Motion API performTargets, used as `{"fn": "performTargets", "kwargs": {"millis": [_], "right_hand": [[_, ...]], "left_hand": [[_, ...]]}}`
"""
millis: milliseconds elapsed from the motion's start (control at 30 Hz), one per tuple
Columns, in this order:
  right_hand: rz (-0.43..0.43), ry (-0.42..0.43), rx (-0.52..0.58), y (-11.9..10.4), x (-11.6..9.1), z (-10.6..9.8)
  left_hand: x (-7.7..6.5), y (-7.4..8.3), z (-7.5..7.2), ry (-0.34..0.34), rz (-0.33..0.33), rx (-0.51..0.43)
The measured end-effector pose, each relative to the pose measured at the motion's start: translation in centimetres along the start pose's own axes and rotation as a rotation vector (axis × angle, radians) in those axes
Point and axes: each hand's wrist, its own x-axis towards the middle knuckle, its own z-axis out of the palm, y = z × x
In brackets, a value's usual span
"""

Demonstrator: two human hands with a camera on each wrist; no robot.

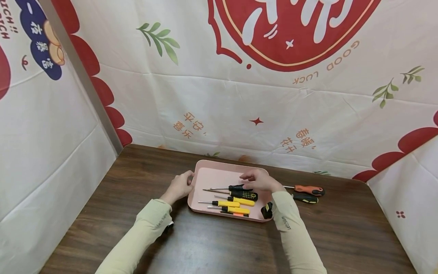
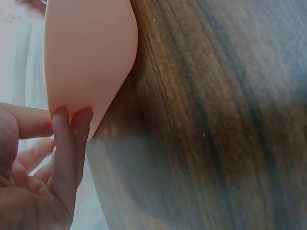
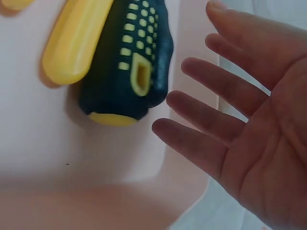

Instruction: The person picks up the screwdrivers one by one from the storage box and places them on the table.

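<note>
A pink tray [image 1: 219, 167] holds several screwdrivers lying roughly parallel. Its left end is gripped by my left hand [image 1: 178, 187]; in the left wrist view the fingertips [image 2: 62, 115] press against the outer wall. Above the tray's right half hovers my right hand [image 1: 258, 180], fingers apart and nothing in them. Below it lie a slim black screwdriver [image 1: 236, 187], partly covered by the hand, and a thick black-and-yellow screwdriver [image 3: 120, 76], whose butt end is beside the fingertips in the right wrist view. Nearer the front are yellow-handled screwdrivers [image 1: 244, 201].
A small black item [image 1: 267, 210] sits in the tray's front right corner. Right of the tray, an orange-handled screwdriver [image 1: 308, 190] and a dark-handled one [image 1: 304, 197] lie on the brown table [image 1: 212, 247]. Printed white cloth [image 1: 219, 99] hangs behind the table and at both sides.
</note>
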Motion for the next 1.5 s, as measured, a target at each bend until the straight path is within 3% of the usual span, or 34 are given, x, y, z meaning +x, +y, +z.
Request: {"fn": "performTargets", "kwargs": {"millis": [300,1000,1500], "right_hand": [[-0.057,-0.031,0.015,1.3,0.4,0.8],[0.040,-0.030,-0.023,1.4,0.8,1.7],[0.005,-0.001,-0.004,1.2,0.6,1.6]], "left_hand": [[0.0,-0.2,0.0,0.004,-0.001,0.004],[0.0,0.0,0.0,-0.002,-0.002,-0.004],[0.1,-0.3,0.2,0.013,0.007,-0.004]]}}
